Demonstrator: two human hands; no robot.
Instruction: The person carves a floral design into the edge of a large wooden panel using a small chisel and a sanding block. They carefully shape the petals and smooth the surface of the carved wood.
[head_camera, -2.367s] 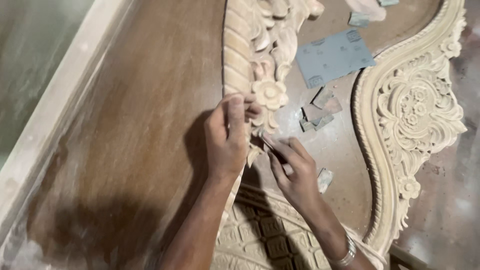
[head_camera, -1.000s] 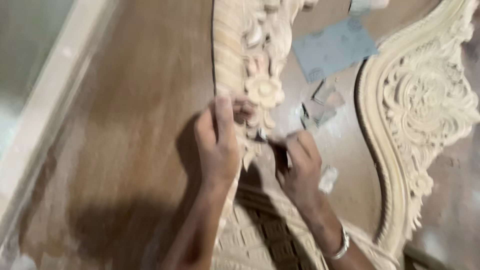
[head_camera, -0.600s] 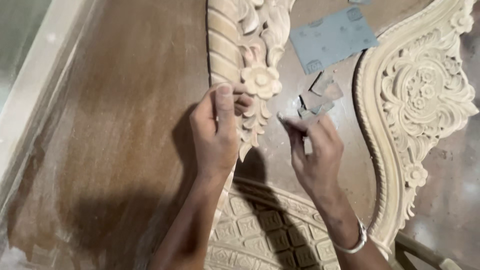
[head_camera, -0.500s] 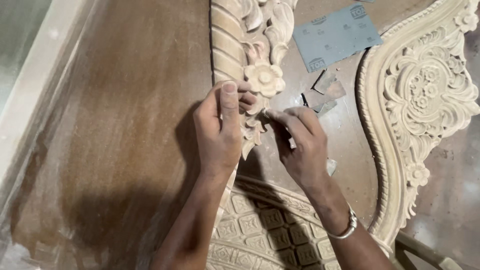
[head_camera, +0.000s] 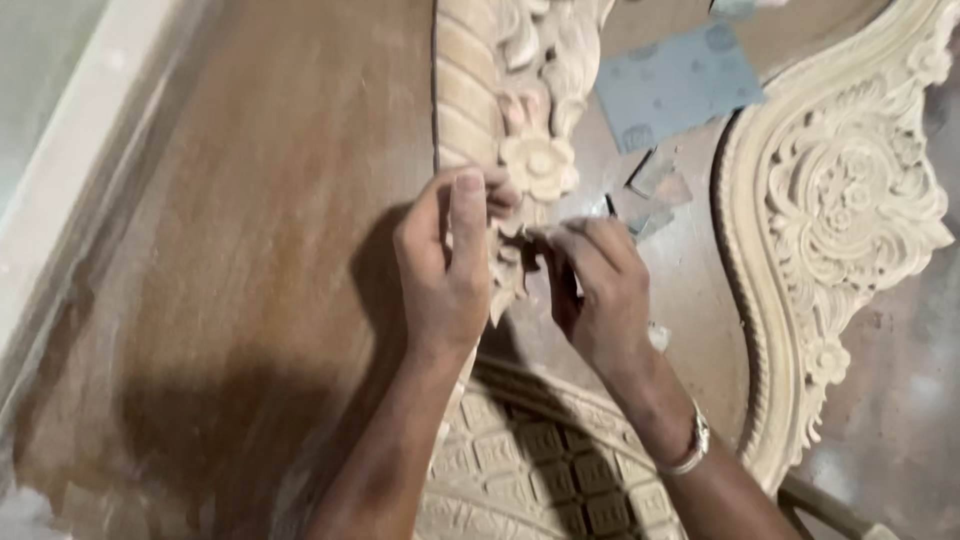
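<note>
From the head camera, the left hand lies flat against the carved centre strip of a large wooden panel, fingers bent over its edge just below a carved flower, pressing rather than gripping. The right hand is pinched shut at the fingertips against the leafy carving beside the left thumb; it seems to hold something small there, but what it is cannot be told. A metal bracelet sits on that wrist.

The carving looks fully cut and pale all over, so the shaping seems done; judging by the loose abrasive sheets, smoothing of the fine detail is in hand, with the strip above the flower and the carved border possibly still to go over, though no difference in finish can be seen.

Counted: two hands, one carved flower by the fingers, one large blue-grey sandpaper sheet, about three small scraps near it, one carved border on the right, one lattice section below the wrists.
</note>
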